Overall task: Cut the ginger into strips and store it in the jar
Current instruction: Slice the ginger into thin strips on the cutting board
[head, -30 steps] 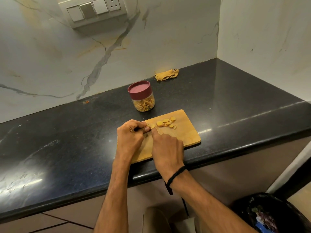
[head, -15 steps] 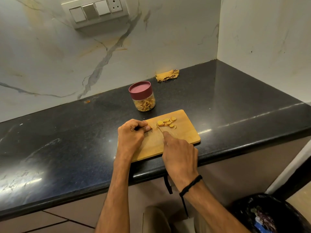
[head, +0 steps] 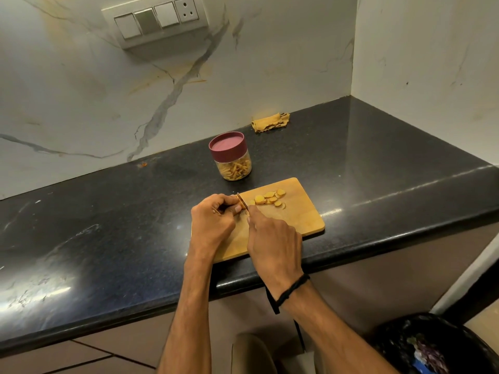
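A wooden cutting board (head: 299,214) lies at the front edge of the black counter. Several round ginger slices (head: 268,198) sit on its far part. My left hand (head: 213,220) has its fingers curled over a small piece of ginger on the board's far left; the piece itself is mostly hidden. My right hand (head: 272,238) grips a knife (head: 242,201), its forefinger laid along the blade, which stands right beside my left fingertips. Behind the board stands a clear jar (head: 233,164) with a maroon lid on, holding ginger strips.
A crumpled yellow cloth (head: 270,122) lies near the back wall. The black counter (head: 108,238) ends in a corner at the right wall. A switch panel (head: 155,20) hangs on the marble wall. A black-lined bin (head: 432,346) stands on the floor at lower right.
My right hand drew back toward me with the knife, then came forward again to my left fingertips. My left hand stayed in place on the ginger.
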Demonstrator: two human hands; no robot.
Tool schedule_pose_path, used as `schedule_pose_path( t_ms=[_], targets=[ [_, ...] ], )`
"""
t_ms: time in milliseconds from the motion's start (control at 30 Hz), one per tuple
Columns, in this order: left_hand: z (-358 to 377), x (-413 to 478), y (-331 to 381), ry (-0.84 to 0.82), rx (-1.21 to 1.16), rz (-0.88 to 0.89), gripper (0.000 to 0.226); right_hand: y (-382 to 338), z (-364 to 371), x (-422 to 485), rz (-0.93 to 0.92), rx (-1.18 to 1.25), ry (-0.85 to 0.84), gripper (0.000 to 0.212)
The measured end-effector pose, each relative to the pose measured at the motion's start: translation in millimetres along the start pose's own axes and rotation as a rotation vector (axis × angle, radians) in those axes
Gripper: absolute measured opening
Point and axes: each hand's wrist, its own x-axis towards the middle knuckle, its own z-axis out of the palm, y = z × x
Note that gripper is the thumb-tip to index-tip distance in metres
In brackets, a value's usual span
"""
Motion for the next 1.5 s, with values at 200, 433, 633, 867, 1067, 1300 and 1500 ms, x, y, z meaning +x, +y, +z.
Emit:
schedule_pose_path(
  t_ms=[200, 433, 633, 867, 1067, 1300, 1500],
  targets=[
    [0, 1, 0, 0.001, 0.006, -0.012, 0.018, 0, 3, 4, -0.013, -0.030, -0.005, 0.041],
    [-1, 0, -1, 0.005, -0.006, -0.010, 0.016, 0, 2, 8, -0.035, -0.074, -0.010, 0.035],
    [1, 1, -2, 0.030, -0.005, 0.014, 0.013, -7, 3, 24, -0.019, -0.084, -0.035, 0.023],
    [1, 1, -1, 0.019, -0.010, -0.011, 0.014, -7, 2, 0, -0.036, -0.235, -0.123, 0.048],
    [0, 1, 1, 0.023, -0.011, -0.030, 0.013, -9, -1, -3, -0.009, -0.245, -0.141, 0.052],
    [0, 2, 1, 0.023, 0.007, -0.030, 0.011, -6, -4, -12, 0.038, -0.200, -0.129, 0.054],
    [-1, 2, 1, 0.011, 0.000, -0.031, 0.011, 3, -5, -11, 0.074, -0.121, -0.073, 0.047]
  ],
)
